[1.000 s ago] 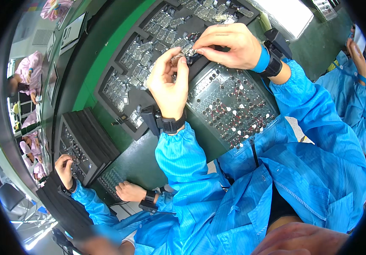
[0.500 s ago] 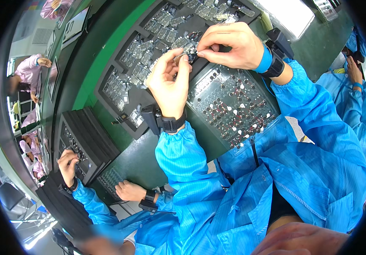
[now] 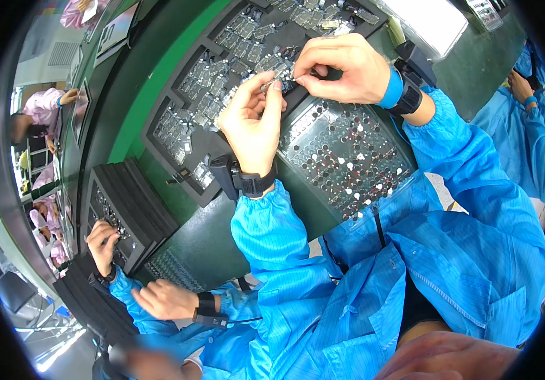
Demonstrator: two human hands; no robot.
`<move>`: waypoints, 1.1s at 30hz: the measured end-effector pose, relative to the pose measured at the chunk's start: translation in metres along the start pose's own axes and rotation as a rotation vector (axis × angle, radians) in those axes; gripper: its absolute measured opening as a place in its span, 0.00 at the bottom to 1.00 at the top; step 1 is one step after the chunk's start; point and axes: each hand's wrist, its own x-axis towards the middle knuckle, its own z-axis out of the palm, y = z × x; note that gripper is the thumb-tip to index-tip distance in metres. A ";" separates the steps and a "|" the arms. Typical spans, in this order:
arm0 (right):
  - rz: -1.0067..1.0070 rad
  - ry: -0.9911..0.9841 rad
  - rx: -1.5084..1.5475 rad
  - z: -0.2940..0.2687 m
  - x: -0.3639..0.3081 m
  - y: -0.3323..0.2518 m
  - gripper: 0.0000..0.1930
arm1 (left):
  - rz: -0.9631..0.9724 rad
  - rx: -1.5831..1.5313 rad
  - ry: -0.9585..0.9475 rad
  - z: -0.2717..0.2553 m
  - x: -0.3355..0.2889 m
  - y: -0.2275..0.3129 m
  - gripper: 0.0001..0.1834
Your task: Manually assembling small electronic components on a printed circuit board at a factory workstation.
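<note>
– What are our hands doing over the green bench (image 3: pixel 206 229)?
– Our left hand (image 3: pixel 251 130) pinches a small part (image 3: pixel 275 81) between thumb and fingers, a narrow grip, and we see one end poking out toward the right
– And our right hand (image 3: pixel 347 71)?
– Its thumb and forefinger nearly meet at that end, also a narrow pinch; what sits between them is too small for us to tell
– So where is the part?
– Up between our two hands, over the near side of the black tray (image 3: pixel 206 144), where we see many shiny pieces (image 3: pixel 174 136) in pockets
– What lies nearest our body?
– The clear tray (image 3: pixel 301 133), strewn with dark discs (image 3: pixel 348 149) and a few white pieces (image 3: pixel 357 197)
– Who is beside us?
– On our left, a co-worker's hand (image 3: pixel 102 246) is at a second black tray (image 3: pixel 126 212)
</note>
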 end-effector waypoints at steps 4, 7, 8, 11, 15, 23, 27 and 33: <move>0.046 -0.035 -0.003 0.001 -0.002 0.000 0.04 | 0.014 0.018 -0.023 -0.001 0.001 -0.002 0.13; 0.043 -0.029 -0.012 0.005 -0.002 0.002 0.04 | 0.009 0.016 -0.029 -0.001 0.001 -0.001 0.12; 0.037 -0.023 -0.015 0.006 -0.002 0.002 0.05 | 0.007 0.010 -0.033 -0.001 0.000 0.000 0.12; 0.030 -0.011 -0.028 0.007 -0.002 0.002 0.05 | -0.013 0.011 -0.042 -0.001 0.000 0.002 0.12; 0.108 -0.038 0.007 0.005 -0.001 0.000 0.05 | -0.008 -0.015 -0.053 -0.001 -0.001 0.001 0.12; 0.065 -0.012 0.032 0.005 -0.002 0.003 0.06 | 0.016 -0.026 -0.054 -0.001 0.000 -0.002 0.10; 0.064 -0.012 0.040 0.006 -0.002 0.005 0.06 | 0.004 -0.014 -0.054 0.000 0.000 0.000 0.12; 0.058 -0.009 0.068 0.007 -0.001 0.004 0.06 | 0.012 -0.010 -0.046 -0.003 0.000 -0.002 0.09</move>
